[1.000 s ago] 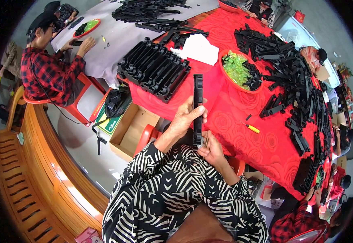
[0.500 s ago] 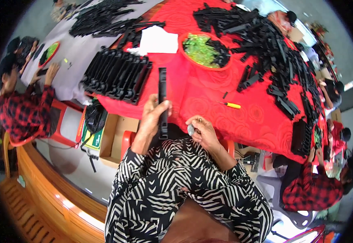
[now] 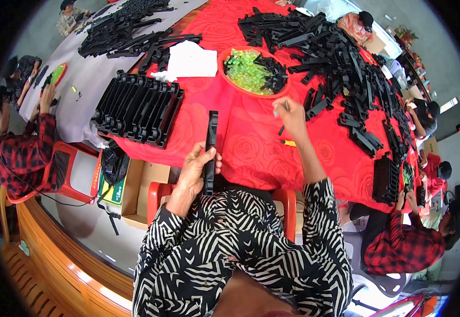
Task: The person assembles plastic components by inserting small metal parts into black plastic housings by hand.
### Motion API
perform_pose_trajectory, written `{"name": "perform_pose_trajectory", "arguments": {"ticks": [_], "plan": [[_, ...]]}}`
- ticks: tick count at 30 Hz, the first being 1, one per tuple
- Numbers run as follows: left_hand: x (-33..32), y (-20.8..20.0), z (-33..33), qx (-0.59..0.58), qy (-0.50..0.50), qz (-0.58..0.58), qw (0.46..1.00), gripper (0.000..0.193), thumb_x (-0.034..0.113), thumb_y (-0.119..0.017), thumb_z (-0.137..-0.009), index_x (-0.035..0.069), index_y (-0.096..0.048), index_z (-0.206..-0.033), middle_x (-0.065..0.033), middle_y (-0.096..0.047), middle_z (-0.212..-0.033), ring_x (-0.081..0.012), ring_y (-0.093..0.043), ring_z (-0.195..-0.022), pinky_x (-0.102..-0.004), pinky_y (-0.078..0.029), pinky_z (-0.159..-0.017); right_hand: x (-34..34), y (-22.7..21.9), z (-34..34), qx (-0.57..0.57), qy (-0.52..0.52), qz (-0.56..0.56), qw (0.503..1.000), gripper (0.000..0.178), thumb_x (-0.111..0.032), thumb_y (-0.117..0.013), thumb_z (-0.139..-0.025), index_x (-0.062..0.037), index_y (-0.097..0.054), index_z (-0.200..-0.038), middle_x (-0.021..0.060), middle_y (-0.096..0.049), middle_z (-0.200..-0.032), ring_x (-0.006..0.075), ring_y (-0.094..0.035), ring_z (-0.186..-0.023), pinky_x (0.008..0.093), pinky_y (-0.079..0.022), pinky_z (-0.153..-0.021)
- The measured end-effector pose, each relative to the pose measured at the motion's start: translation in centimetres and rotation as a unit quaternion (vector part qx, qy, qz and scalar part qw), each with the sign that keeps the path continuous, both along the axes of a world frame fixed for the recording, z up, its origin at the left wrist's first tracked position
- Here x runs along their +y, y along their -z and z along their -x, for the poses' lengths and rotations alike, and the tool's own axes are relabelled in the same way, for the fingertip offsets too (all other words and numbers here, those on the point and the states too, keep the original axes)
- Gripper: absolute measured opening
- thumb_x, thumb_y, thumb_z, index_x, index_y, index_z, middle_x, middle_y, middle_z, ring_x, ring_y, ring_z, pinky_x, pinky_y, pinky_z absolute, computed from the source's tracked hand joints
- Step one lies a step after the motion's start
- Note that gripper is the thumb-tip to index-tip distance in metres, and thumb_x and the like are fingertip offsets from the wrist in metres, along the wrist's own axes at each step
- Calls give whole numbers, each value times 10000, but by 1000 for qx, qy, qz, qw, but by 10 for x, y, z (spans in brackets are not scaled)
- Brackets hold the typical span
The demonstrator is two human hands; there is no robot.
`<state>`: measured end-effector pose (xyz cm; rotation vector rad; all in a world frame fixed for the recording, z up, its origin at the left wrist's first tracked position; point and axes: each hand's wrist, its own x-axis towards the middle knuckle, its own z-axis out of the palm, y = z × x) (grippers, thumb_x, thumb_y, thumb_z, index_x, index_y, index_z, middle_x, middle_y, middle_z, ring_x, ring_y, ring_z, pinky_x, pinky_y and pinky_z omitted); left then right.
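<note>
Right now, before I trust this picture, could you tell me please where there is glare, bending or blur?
In the head view, glare streaks the wooden bench, whose long edge looks bent by the fisheye lens; in the same head view, the black strip in the left hand looks fairly crisp, while the right hand seems slightly soft, perhaps from motion.

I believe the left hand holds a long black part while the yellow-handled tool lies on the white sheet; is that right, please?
Not quite: the head view shows the yellow-handled tool lying on the red tablecloth, while the left hand does hold a long black part.
</note>
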<state>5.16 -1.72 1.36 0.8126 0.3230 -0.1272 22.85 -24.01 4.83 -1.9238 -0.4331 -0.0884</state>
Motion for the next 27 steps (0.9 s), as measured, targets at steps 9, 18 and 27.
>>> {"name": "perform_pose_trajectory", "arguments": {"ticks": [9, 18, 27], "plan": [[-3, 0, -1, 47, 2, -28, 998, 254, 165, -565, -852, 72, -490, -1077, -45, -576, -693, -114, -556, -554, -220, -457, -478, 58, 9, -107, -194, 25, 300, 934, 145, -176, -592, -736, -47, -609, -801, 196, -606, -842, 363, -580, -792, 453, -453, -665], [10, -11, -3, 28, -22, -47, 998, 195, 149, -575, -839, 59, -501, -996, -45, -576, -694, -106, -549, -559, -214, -441, -483, 84, 16, -116, -127, -5, 468, 875, 232, -189, -622, -708, -76, -589, -908, 221, -600, -883, 379, -576, -863, 454, -468, -739], [17, -7, 0, 35, -36, -60, 997, 173, 131, -557, -832, 7, -474, -919, -72, -581, -738, -116, -551, -586, -224, -447, -506, 74, 19, -111, -185, 45, 258, 947, 144, -170, -590, -752, -63, -572, -847, 192, -600, -809, 371, -576, -782, 441, -447, -666]]}}
